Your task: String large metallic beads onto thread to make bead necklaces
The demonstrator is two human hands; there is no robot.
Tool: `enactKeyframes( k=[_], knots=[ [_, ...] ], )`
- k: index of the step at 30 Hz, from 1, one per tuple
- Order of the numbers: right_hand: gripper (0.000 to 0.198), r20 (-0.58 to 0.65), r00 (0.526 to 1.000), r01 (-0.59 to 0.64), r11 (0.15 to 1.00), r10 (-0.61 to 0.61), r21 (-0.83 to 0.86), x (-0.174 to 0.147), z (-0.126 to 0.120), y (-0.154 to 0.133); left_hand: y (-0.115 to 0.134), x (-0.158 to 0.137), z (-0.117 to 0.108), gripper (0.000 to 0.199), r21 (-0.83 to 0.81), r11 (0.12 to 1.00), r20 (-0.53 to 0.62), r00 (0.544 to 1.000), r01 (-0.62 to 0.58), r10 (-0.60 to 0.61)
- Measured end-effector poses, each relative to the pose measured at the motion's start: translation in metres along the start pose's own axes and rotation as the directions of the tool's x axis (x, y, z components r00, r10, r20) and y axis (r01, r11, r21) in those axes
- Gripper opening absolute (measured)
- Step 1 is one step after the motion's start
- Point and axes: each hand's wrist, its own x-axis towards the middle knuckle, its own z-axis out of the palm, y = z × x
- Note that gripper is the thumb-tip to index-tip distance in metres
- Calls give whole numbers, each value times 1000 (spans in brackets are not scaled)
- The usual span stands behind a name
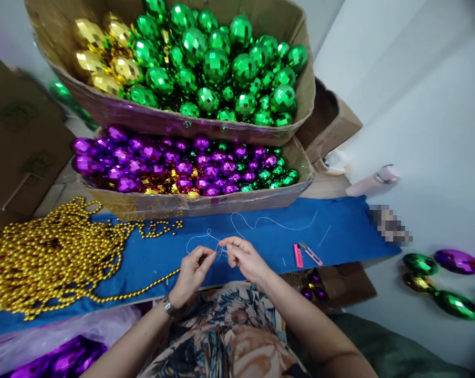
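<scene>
Taking the meeting point of the fingertips as the clock's centre, a heap of gold beads [56, 257] lies at 9 o'clock on the blue-covered counter [343, 215]. The heap would likely slump and slide if lifted in one place. A single bead strand [138, 291] runs from it towards the left wrist; whether anything grips its end is hidden.

The left hand [192, 270] comes in from 8 o'clock, thumb and forefinger pressed together on a white thread [254, 228]. The thread is at the centre, between the two hands, with a loose loop lying at 10 o'clock and a long wavy tail out towards 2 o'clock. It looks thin, almost weightless and limp, though its curves suggest a little spring; it may be slick and quick to tangle. It is best pinched near the crossing with the very tips, leaving the tail free.

The right hand [247, 260] enters from 4 o'clock, thumb and forefinger also closed on the thread, almost touching the left fingertips. At 3 o'clock lie a pink block [298, 256] and, just beside it, pink-handled snips [311, 254], seemingly light and easiest taken by the handle.
</scene>
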Motion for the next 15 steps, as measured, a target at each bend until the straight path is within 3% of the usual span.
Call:
enactKeyframes(
  k=[3,7,10,12,13,15],
  knots=[
    [33,60,998,56,931,-37,-362,-1,-17,-11,-4,4,-6,22,3,999,107,993,43,-43],
    [30,219,973,216,624,-74,-751,-5,-33,-25,4,8,-15,21,69,996,186,982,-49,35],
    [28,385,909,416,320,-158,-851,-6,-39,-27,13,9,-20,19,99,988,236,968,-117,90],
    [27,448,880,470,158,-157,-868,-6,-42,-27,16,9,-22,19,83,990,235,968,-112,90],
    [27,454,879,471,115,-145,-875,-7,-44,-27,16,9,-22,19,70,993,224,971,-97,79],
    [27,452,885,463,114,-112,-879,-10,-45,-27,16,10,-23,19,62,996,191,980,-67,54]
  ],
)
